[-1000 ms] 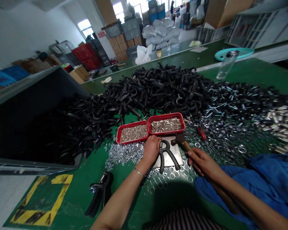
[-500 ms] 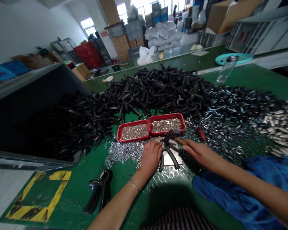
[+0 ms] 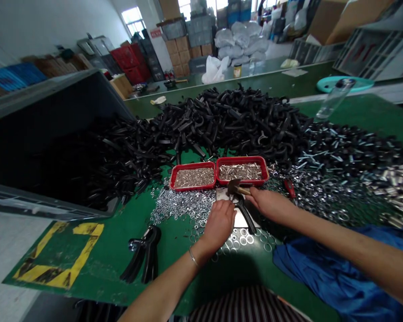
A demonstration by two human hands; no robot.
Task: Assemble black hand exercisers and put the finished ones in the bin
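Observation:
My right hand grips the wooden handle of a hammer, whose dark head is over a metal plate. On that plate lies a black two-legged clamp-like part. Closed on the left side of this part is my left hand, hiding one of its legs. Just beyond the hands are two red trays of small metal pins. Loose metal rings lie around the plate. An assembled black clamp-like piece rests to the left of my left forearm.
A heap of black plastic parts spreads across the back, spilling from a big grey crate. Bolts and silver sleeves lie at right. A red-handled tool, a blue cloth and a clear bottle are also there.
The hammer head has come down onto the black part from slightly above. My left hand covers more of the part's left leg. The whole view has shifted a little.

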